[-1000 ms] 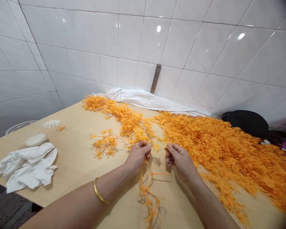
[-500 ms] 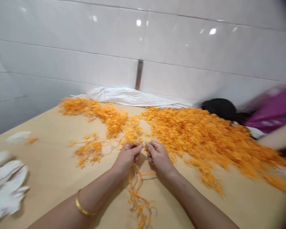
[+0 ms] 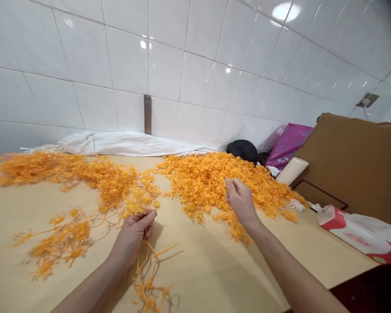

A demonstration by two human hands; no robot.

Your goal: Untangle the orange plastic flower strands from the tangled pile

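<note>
Bright overhead light leaves white glare spots on the glossy white wall tiles (image 3: 195,65) and soft shadows beneath the dangling orange strands (image 3: 146,278) on the pale wooden desk (image 3: 208,278). Wide-angle distortion bows the edges; the top-right corner darkens.

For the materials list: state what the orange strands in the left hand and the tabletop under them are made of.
The orange strands at the left hand look like soft yarn or fine synthetic cord: matte, limp and curling. The exact fibre cannot be told. The tabletop seems pale wood or board, smooth with a low sheen; no clear grain shows, so thick card remains possible.
</note>
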